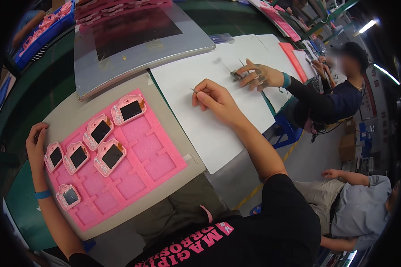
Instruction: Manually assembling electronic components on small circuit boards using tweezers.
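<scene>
My right hand (216, 101) is raised over the white sheet, its fingers pinched round a thin pointed metal tool (193, 90). Only the tip of that tool sticks out; the rest is hidden in my fingers. At the far left, my left hand (35, 135) rests by the edge of a grey board (168, 120) with bent fingers and the thumb apart, nothing visible in it. Between my hands lies a pink foam tray (159, 153) with cut-out cells. Several pink camera-shaped housings (129, 110) with dark screens sit in it, the nearest one (68, 197) at its lower left.
Beyond the tray stands a grey metal plate (142, 66) with pink trays stacked behind. A co-worker's hand (265, 76) with finger covers reaches over the white sheet (223, 144), beside a small dark object (236, 76). A blue bin (44, 33) of pink parts stands far left.
</scene>
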A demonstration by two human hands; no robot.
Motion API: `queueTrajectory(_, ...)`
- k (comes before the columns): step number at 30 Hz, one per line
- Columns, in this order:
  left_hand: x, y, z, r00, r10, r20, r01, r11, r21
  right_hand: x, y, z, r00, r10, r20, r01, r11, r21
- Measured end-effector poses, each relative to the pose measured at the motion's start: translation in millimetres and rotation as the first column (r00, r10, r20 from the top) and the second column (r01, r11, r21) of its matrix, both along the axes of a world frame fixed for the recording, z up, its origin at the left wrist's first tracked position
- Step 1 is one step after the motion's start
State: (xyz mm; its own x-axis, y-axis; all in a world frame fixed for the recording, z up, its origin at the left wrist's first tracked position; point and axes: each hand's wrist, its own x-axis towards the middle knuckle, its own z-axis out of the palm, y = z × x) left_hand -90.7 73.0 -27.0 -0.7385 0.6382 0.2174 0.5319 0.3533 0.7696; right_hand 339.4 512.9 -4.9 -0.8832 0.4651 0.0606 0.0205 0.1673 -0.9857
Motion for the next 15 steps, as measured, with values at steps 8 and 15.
queueTrajectory(8,-0.1,0.8,-1.8,1.0,-0.011,0.01,0.011,0.998,0.055,21.6,25.5,44.7,0.954,-0.274,0.124,0.141,0.772,0.62)
queueTrajectory(15,29.4,-0.3,55.9,0.984,0.095,-0.151,-0.081,0.992,0.097,63.8,57.2,49.9,0.553,-0.768,0.324,0.228,0.513,0.827)
